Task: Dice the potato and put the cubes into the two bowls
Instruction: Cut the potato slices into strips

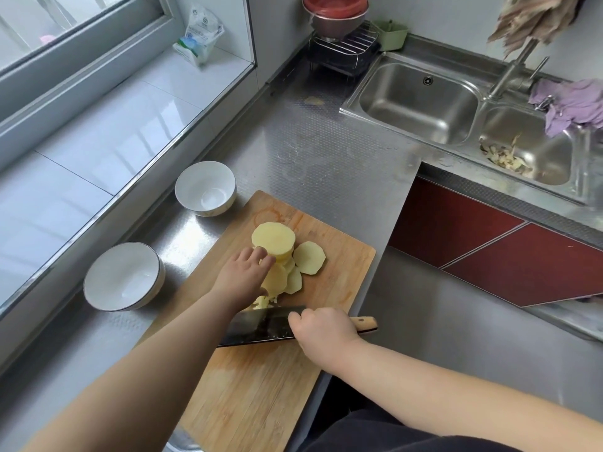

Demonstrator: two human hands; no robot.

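On a wooden cutting board (261, 386) laid slantwise on the steel counter (313, 151), seen from the head camera: peeled potato slices (273, 239) stacked and fanned, one slice (309, 258) lying flat just beside the pile on its right. Left hand (243, 277) pressing down on the near end of the slices, fingers curled over them, fingertips tucked toward the top round. Right hand (321, 327) wrapped tight round the cleaver (257, 324) where blade meets wooden handle, handle end poking out to the right; dark blade set across the board, edge against the near end of the slices. A few thin cut potato pieces (262, 301) heaped right at the blade. Left of the board, two white bowls, both holding nothing: far bowl (205, 188) touching the board's far corner, near bowl (124, 276) just beside the board's left edge. On the tiled window ledge (98, 141), a white plastic packet (199, 34) with blue and green print, lettering too small to read. Beyond, a double steel sink (421, 99), peelings (502, 156) in the right basin, a purple cloth (574, 104) draped by the tap (512, 70). In the far corner, a wire rack (346, 48) carrying a steel bowl with a red one nested inside, a pale green holder (391, 35) next to it. Under the counter, red cabinet fronts (473, 243).
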